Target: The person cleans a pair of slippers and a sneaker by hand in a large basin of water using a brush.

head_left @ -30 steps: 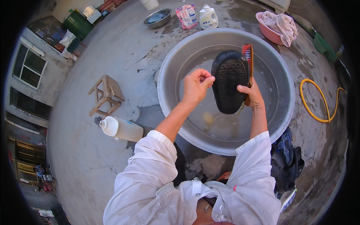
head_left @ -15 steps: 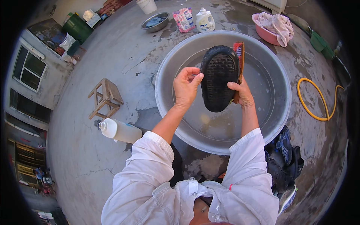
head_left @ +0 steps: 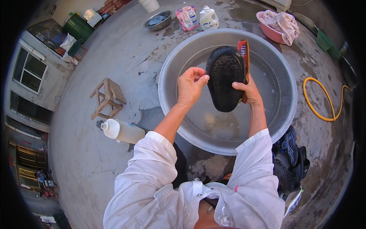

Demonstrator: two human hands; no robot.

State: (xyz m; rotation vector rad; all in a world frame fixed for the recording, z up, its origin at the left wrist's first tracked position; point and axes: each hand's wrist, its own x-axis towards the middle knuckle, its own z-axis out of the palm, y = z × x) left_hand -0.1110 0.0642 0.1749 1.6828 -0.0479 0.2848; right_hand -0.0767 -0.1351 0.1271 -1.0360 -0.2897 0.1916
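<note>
A black shoe (head_left: 225, 82) is held up over a big grey metal basin (head_left: 171, 126), its treaded sole facing me. My right hand (head_left: 249, 91) grips it by the right side, thumb across the sole. A wooden scrub brush (head_left: 246, 59) with red and white bristles is clasped in that same hand, upright along the shoe's right edge. At the opposite edge of the sole, my left hand (head_left: 191, 86) is closed, thumb and forefinger pinched together. Whatever lies between those fingertips is too small to make out. Shallow cloudy water (head_left: 213, 129) lies in the basin.
Left of the basin are a white jug (head_left: 122, 131) and a wooden stool (head_left: 108, 97). Beyond it stand a detergent bottle (head_left: 208, 18), a pink packet (head_left: 187, 18) and a pink tub (head_left: 267, 30) of cloth. Dark shoes (head_left: 289, 164) and a yellow hose (head_left: 318, 114) lie right.
The shoe and brush have shifted slightly right and up with my right hand, the sole tilting a little. My left hand has stayed pinched at the shoe's edge.
</note>
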